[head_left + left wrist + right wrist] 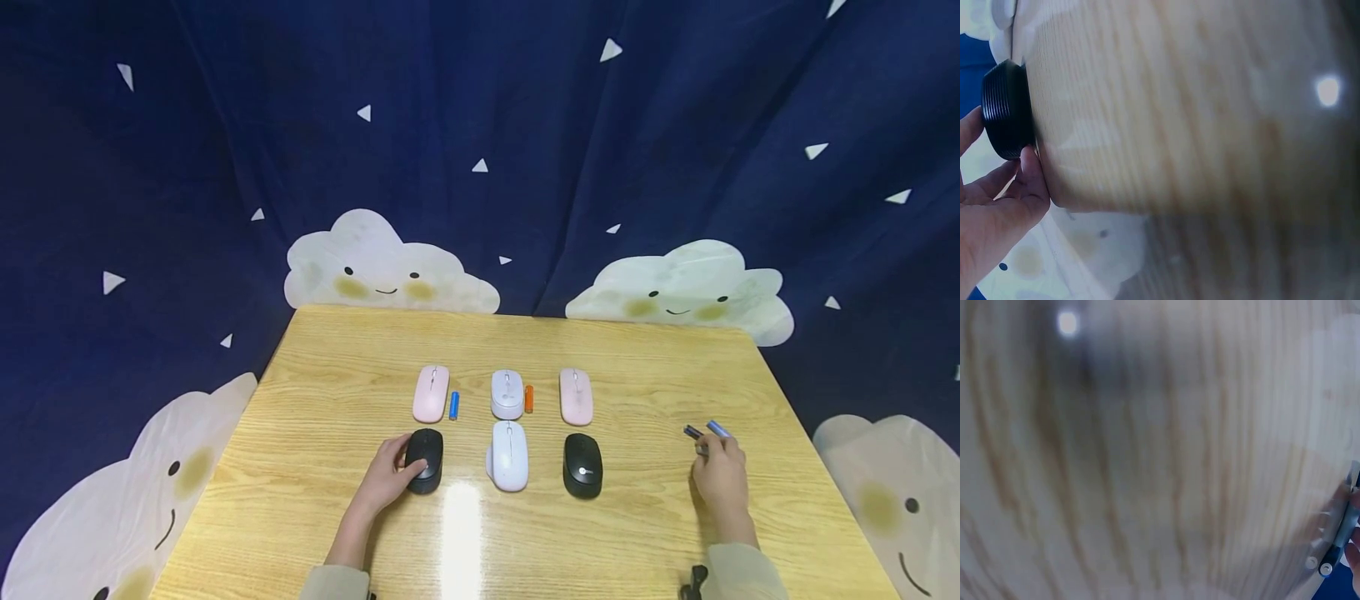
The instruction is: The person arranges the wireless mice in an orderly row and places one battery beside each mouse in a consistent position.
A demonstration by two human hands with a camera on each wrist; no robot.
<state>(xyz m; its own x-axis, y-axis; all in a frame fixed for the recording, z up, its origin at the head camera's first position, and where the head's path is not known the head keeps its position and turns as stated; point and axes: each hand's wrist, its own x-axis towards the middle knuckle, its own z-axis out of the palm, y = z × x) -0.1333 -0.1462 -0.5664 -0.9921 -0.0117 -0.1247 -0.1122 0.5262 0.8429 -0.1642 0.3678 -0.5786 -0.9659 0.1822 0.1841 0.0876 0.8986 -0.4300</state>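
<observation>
At the left of the front row, my left hand point(390, 473) grips a black computer mouse point(427, 448). In the left wrist view, the thumb and fingers lie on either side of this mouse point(1009, 112), at its edges. Far to the right, my right hand point(722, 479) reaches down over the table, its fingertips at a dark battery point(693, 432). A blue battery point(717, 428) lies just beyond the fingertips. In the right wrist view, fingers point(1355, 553) show at the edge beside a battery point(1341, 534); whether they pinch it is unclear.
On the wooden table point(322, 383) stand two pink mice point(431, 393) point(576, 397), a pale mouse point(507, 393), a white mouse point(509, 457) and another black mouse point(582, 467). A blue battery point(453, 406) and an orange battery point(529, 398) lie among them. A curtain point(480, 125) hangs behind.
</observation>
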